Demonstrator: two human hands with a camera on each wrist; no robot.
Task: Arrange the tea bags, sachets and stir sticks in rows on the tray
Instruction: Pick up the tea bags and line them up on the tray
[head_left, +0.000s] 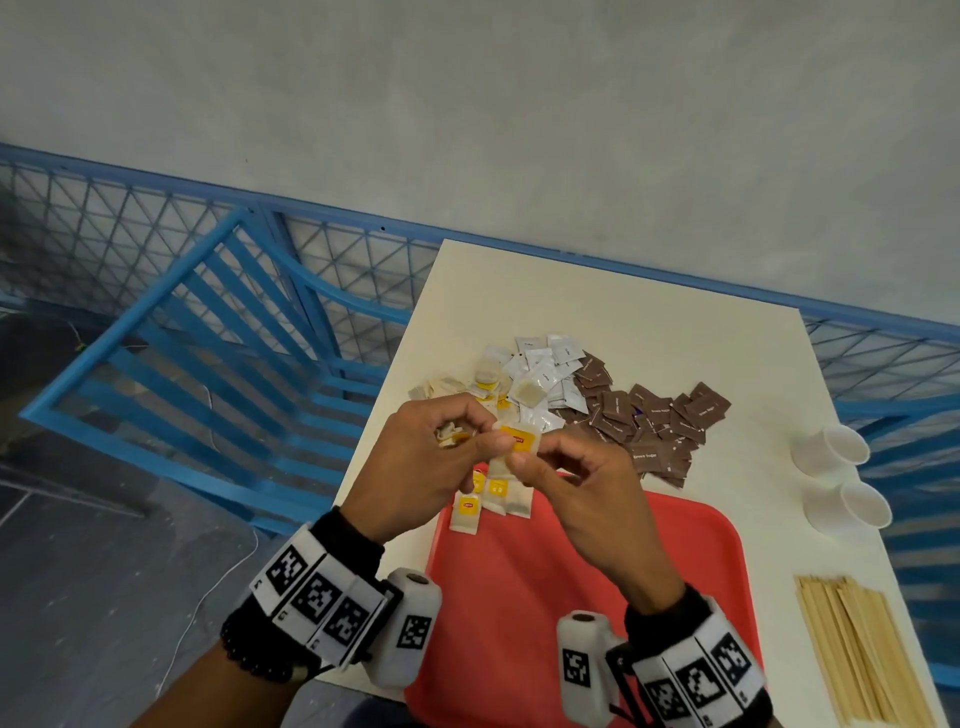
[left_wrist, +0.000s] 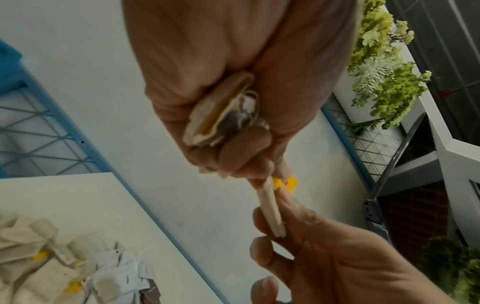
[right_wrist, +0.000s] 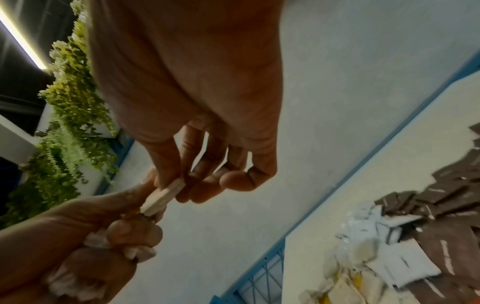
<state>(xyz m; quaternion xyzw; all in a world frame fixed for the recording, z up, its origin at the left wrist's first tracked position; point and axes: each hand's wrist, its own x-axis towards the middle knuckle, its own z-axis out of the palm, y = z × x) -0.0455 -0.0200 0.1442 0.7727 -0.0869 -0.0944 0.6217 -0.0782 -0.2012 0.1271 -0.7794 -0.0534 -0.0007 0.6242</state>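
Note:
Both hands meet above the far edge of the red tray. My left hand grips a bunch of tea bags in its curled fingers and pinches the top of one tea bag with a yellow tag. My right hand pinches the lower end of that same tea bag between thumb and forefinger; it also shows as the pale tea bag in the right wrist view. Three tea bags lie side by side at the tray's far left corner. Loose tea bags, white sachets and brown sachets are heaped beyond.
The white table carries two white paper cups at the right and a bundle of wooden stir sticks near the right front. A blue chair stands left of the table, with a blue mesh fence behind.

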